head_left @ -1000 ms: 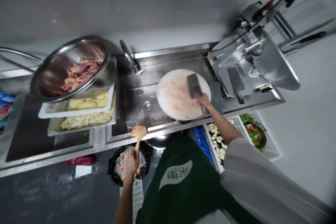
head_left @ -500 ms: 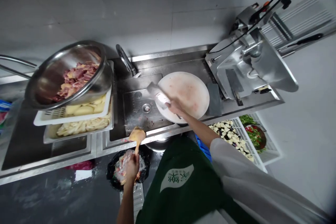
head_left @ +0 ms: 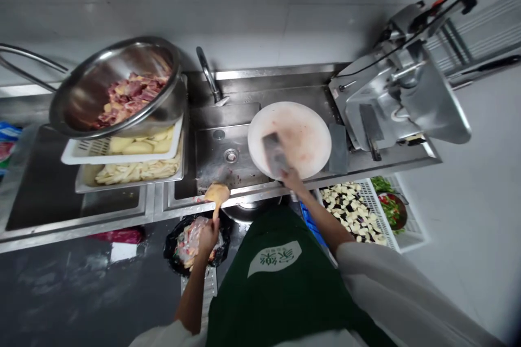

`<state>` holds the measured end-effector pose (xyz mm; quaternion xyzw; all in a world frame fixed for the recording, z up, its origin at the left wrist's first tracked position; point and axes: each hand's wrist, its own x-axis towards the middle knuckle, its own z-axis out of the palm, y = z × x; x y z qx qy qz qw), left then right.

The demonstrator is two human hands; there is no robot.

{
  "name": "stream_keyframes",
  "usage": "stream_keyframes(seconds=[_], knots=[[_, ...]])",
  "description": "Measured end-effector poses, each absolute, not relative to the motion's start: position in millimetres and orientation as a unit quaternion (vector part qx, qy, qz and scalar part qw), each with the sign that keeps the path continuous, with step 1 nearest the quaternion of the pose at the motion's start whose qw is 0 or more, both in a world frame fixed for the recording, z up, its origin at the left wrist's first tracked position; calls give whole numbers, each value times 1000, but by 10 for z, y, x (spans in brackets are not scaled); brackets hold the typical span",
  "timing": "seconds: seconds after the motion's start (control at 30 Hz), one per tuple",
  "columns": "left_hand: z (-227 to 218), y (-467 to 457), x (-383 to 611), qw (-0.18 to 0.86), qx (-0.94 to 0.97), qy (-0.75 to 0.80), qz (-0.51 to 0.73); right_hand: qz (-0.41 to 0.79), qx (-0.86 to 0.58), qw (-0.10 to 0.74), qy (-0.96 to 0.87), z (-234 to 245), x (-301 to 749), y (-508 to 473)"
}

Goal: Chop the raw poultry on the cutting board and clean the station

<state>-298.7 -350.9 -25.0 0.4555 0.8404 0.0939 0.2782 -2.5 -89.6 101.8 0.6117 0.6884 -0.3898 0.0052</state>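
My right hand (head_left: 291, 178) is wrapped round the handle of a cleaver (head_left: 274, 153), whose slightly blurred blade is over the left part of a round white chopping board (head_left: 309, 119). Pinkish stains mark the board. My left hand (head_left: 209, 235) grips a raw poultry leg (head_left: 217, 193) by its thin end. The leg's thick end points up at the sink's front edge, apart from the board. Below that hand stands a bin lined with a black bag (head_left: 171, 252), holding scraps and clear plastic.
A steel bowl of cut raw meat (head_left: 132, 96) rests tilted on trays of peeled potatoes (head_left: 140, 146) and pale strips (head_left: 138, 172). A tap (head_left: 209, 76) rises behind the sink (head_left: 211, 165). Rightward are a slicing machine (head_left: 407, 92), another cleaver (head_left: 370, 130) and a crate of cut eggplant (head_left: 352, 211).
The cleaver has swung rightward from the board's left edge to over the board. My left hand still holds the poultry leg near the sink edge. The camera view has shifted slightly.
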Motion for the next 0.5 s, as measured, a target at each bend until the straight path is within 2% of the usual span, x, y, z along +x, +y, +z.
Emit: stream_keyframes(seconds=[0.13, 0.23, 0.37, 0.5], knots=[[-191, -3529, -2996, 249, 477, 839, 81, -388, 565, 22, 728, 1012, -881, -664], [-123, -3597, -2921, 248, 448, 856, 74, -273, 528, 32, 804, 1154, -1120, -327], [-110, -3624, -2811, 284, 380, 871, 129, -97, 432, 93, 892, 1237, -1326, 204], [-100, -3626, -2778, 300, 318, 877, 199, -49, 375, 162, 911, 1103, -1351, 442]])
